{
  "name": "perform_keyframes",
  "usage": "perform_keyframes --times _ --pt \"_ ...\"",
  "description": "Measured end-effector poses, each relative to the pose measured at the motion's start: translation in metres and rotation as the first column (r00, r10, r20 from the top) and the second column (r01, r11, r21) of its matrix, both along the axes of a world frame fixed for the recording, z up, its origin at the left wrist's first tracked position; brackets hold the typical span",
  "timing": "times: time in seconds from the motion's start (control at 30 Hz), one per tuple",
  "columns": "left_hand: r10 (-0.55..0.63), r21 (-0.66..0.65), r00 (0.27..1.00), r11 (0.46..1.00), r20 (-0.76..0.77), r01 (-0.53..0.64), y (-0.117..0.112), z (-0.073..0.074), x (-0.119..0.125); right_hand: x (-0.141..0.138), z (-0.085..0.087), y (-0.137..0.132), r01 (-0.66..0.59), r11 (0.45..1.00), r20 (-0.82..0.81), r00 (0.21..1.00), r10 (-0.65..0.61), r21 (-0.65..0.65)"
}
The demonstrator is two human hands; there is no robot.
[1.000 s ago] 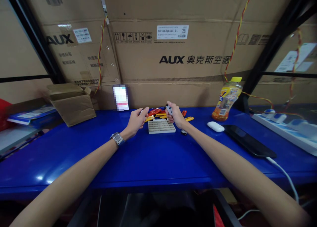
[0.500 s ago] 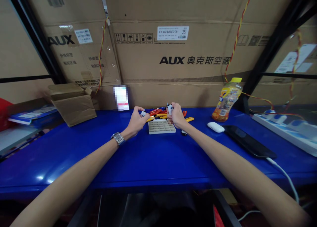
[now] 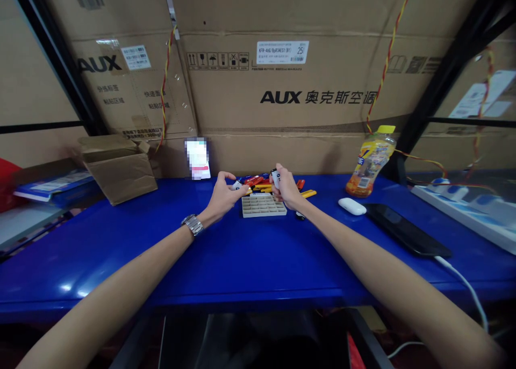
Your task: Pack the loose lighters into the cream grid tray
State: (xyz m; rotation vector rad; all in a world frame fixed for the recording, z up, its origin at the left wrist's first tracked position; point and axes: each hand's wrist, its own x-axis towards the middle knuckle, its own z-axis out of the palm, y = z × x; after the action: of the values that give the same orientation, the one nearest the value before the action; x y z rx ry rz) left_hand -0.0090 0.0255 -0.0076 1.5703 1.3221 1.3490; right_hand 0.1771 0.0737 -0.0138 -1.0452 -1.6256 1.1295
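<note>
My left hand pinches a small white piece just left of a grey gridded tray on the blue table. My right hand is closed round a small white and black piece above the tray's right back corner. Behind the tray lies a heap of red, yellow and blue sticks. A small dark piece lies on the table by my right wrist. A metal watch is on my left wrist.
An open cardboard box stands at the back left. A drink bottle, a white earbud case and a black phone with a white cable lie to the right. Large cartons wall the back. A power strip is at far right.
My left hand has lifted a small white piece out of the stick heap and holds it in a pinch. My right hand has stayed by the tray, turning its piece slightly.
</note>
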Motion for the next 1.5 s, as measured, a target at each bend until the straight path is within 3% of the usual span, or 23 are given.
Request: perform_keyframes --times 0.1,0.23,0.4,0.5,0.63,0.77,0.87,1.0,1.1,1.17,1.33,1.43,1.5 --pt "-0.048 0.058 0.999 0.997 -0.023 0.049 0.006 -0.004 -0.001 -0.003 0.002 -0.005 0.042 0.999 -0.067 0.997 -0.044 -0.029" --pt "-0.079 0.129 0.997 0.988 -0.018 0.081 0.015 -0.011 -0.003 -0.004 -0.002 -0.005 -0.007 0.991 -0.025 1.000 0.011 0.131" --pt "0.039 0.357 0.962 0.932 -0.271 0.063 0.020 -0.015 -0.009 -0.006 -0.008 0.004 -0.023 0.957 0.024 1.000 0.017 0.288" --pt "0.008 0.336 0.955 0.937 -0.297 0.097 0.020 -0.015 -0.012 -0.008 -0.009 0.004 -0.082 0.936 0.104 0.993 0.049 0.342" --pt "0.002 0.324 0.962 0.942 -0.273 0.090 0.018 -0.014 -0.011 -0.010 -0.008 -0.004 -0.211 0.874 0.332 0.941 0.061 0.437" --pt "0.005 0.318 0.948 0.943 -0.317 0.102 0.016 -0.014 -0.011 -0.009 -0.005 -0.009 -0.228 0.848 0.387 0.921 0.030 0.478" --pt "0.013 0.304 0.922 0.946 -0.388 0.114 0.016 -0.014 -0.012 -0.004 -0.001 -0.009 -0.253 0.857 0.401 0.914 0.059 0.448" --pt "0.018 0.299 0.891 0.945 -0.454 0.133 0.019 -0.017 -0.014 0.005 0.014 -0.012 -0.408 0.867 0.482 0.844 0.237 0.287" --pt "0.018 0.299 0.877 0.943 -0.479 0.144 0.020 -0.018 -0.016 0.010 0.030 -0.019 -0.579 0.810 0.587 0.689 0.425 0.092" --pt "0.022 0.295 0.869 0.945 -0.494 0.144 0.020 -0.018 -0.016 0.011 0.037 -0.024 -0.634 0.773 0.665 0.568 0.485 -0.022" --pt "0.032 0.293 0.862 0.946 -0.507 0.137 0.020 -0.019 -0.016 0.008 0.042 -0.031 -0.672 0.733 0.815 0.366 0.450 -0.102" --pt "0.034 0.291 0.849 0.946 -0.528 0.142 0.021 -0.019 -0.016 0.006 0.042 -0.034 -0.685 0.722 0.833 0.339 0.437 -0.100" --pt "0.034 0.289 0.844 0.946 -0.535 0.145 0.021 -0.020 -0.016 0.006 0.043 -0.035 -0.694 0.717 0.800 0.398 0.449 -0.057"
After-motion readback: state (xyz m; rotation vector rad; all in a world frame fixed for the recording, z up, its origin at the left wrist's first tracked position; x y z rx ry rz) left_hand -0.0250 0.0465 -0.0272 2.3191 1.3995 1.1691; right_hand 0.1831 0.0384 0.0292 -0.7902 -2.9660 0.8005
